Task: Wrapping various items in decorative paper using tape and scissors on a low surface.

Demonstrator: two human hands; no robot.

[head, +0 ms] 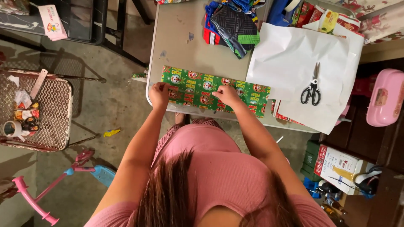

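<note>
A long flat package in green holiday wrapping paper point(198, 86) lies along the near edge of a grey folding table point(176, 42). My left hand point(159, 93) presses on the package's left end, fingers curled on the paper. Near the package's middle, my right hand point(226, 94) presses down on the paper with fingers bent. Both hands rest on the wrapping and hold nothing else.
Black-handled scissors point(312, 87) lie on white paper point(294, 59) at the table's right. Folded dark fabric point(233, 25) sits at the far side. A metal mesh chair point(54, 109) with small items stands left; a pink scooter point(50, 185), pink case point(385, 98) and box point(336, 166) surround me.
</note>
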